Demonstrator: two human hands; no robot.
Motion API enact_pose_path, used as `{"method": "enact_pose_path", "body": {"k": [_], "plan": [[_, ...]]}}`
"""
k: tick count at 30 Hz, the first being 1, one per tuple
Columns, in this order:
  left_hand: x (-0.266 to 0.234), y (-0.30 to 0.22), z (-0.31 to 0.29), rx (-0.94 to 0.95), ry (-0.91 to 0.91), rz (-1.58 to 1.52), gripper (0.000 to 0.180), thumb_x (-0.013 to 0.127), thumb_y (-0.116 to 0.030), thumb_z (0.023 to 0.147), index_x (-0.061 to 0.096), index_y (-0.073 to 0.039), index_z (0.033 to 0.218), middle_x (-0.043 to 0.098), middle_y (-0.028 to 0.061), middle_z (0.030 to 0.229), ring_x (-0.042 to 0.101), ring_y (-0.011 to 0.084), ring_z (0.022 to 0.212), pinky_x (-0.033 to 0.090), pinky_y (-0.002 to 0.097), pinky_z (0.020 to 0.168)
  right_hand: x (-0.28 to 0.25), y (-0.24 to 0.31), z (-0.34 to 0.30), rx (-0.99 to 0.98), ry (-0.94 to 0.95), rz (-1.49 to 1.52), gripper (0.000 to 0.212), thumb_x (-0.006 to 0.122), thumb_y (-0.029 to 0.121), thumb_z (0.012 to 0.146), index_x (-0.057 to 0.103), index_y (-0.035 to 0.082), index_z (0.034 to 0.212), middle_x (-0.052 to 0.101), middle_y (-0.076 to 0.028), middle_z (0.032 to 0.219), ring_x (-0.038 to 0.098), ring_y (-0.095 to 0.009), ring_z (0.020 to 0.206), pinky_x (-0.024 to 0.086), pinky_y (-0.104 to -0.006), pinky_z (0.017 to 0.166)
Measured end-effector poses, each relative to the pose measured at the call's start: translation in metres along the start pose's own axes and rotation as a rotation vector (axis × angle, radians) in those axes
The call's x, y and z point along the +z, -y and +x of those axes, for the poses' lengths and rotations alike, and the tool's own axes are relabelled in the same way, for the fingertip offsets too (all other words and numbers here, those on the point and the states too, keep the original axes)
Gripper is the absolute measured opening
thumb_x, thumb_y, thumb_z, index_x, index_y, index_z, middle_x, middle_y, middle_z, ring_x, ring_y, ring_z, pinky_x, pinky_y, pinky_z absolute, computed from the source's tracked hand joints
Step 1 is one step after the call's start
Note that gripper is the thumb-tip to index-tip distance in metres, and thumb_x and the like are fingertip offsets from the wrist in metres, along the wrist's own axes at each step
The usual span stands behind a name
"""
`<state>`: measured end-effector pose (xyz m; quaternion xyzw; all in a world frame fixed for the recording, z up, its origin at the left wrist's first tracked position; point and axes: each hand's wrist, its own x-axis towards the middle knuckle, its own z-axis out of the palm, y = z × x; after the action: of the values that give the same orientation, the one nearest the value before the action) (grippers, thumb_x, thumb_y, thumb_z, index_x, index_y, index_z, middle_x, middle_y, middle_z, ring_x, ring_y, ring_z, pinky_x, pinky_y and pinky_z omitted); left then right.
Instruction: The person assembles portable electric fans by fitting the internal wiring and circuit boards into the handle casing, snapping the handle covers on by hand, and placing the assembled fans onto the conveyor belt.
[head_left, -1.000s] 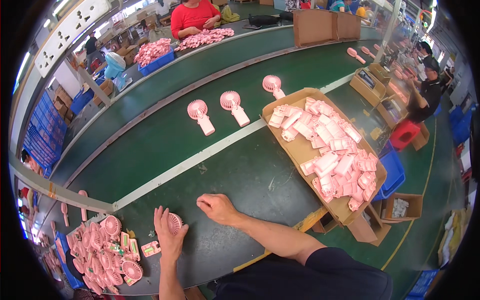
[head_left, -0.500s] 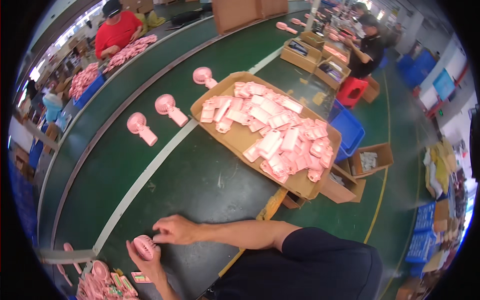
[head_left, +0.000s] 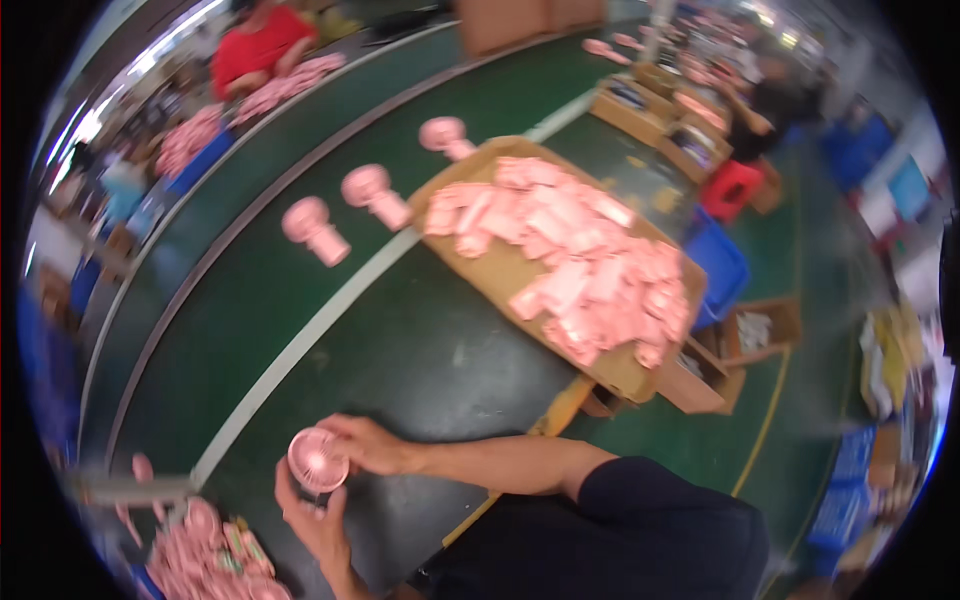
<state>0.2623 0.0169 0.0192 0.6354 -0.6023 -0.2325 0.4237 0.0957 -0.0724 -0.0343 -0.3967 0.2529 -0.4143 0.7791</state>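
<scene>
The pink fan head (head_left: 319,461), now turned face-up, rests steadied between clasping left fingers (head_left: 284,488) and pinching right fingers (head_left: 345,427).

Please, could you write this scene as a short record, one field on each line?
Left hand: fingers around the lower left of a pink fan head
Right hand: fingers at its upper right edge
Belt: three pink fans in a row
Big box: heap of pink parts
Lower left: pile of pink pieces
Across belt: person in red
Clarity: blurred
</scene>
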Motion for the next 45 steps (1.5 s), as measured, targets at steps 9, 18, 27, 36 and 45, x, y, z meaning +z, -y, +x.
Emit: {"method": "enact_pose_path", "body": {"k": [9,18,27,36,45], "plan": [[0.038,-0.031,-0.008,-0.387,-0.072,-0.465,0.069,0.06,0.008,0.091,0.033,-0.006,0.153,0.064,0.0066,0.093,0.053,0.0059,0.052,0.045,0.0198,0.04,-0.007,0.014,0.002,0.025,0.019,0.04,0.05,0.071,0.024,0.097,0.055,-0.001,0.137,0.067,-0.007,0.12,0.063,-0.012,0.108,0.053,-0.0289,0.093],[0.029,-0.008,-0.021,-0.265,0.054,-0.083,0.079,0.082,-0.007,0.078,0.044,-0.002,0.147,0.06,0.017,0.123,0.061,0.0296,0.109,0.05,0.0406,0.094,-0.002,0.031,-0.003,0.047,-0.099,0.368,0.037,0.067,0.012,0.096,0.057,-0.001,0.13,0.068,-0.01,0.118,0.068,-0.017,0.106,0.056,-0.0339,0.096],[0.051,-0.02,-0.033,0.104,0.132,0.192,0.051,0.081,-0.013,0.078,0.06,-0.001,0.123,0.061,0.0193,0.125,0.057,0.0398,0.119,0.047,0.0476,0.101,-0.009,0.034,-0.003,0.071,0.01,0.465,0.041,0.067,0.023,0.099,0.055,0.003,0.132,0.069,-0.012,0.118,0.071,-0.022,0.102,0.062,-0.0387,0.083],[0.059,-0.015,-0.025,-0.462,0.312,-0.316,0.04,0.073,-0.013,0.091,0.055,0.001,0.123,0.067,0.0174,0.111,0.071,0.03,0.095,0.056,0.0385,0.08,-0.003,0.041,-0.007,0.123,0.109,0.566,0.044,0.065,0.032,0.1,0.055,0.003,0.131,0.07,-0.012,0.114,0.071,-0.023,0.1,0.061,-0.0405,0.079],[0.047,0.001,-0.038,-0.607,0.442,-1.324,0.048,0.062,-0.018,0.102,0.041,-0.003,0.142,0.067,0.0137,0.112,0.071,0.0257,0.094,0.059,0.0363,0.08,-0.008,0.039,-0.014,0.145,0.103,0.503,0.062,0.056,0.057,0.096,0.059,0.004,0.129,0.069,-0.016,0.102,0.06,-0.026,0.061,0.045,-0.0347,0.048]]}}
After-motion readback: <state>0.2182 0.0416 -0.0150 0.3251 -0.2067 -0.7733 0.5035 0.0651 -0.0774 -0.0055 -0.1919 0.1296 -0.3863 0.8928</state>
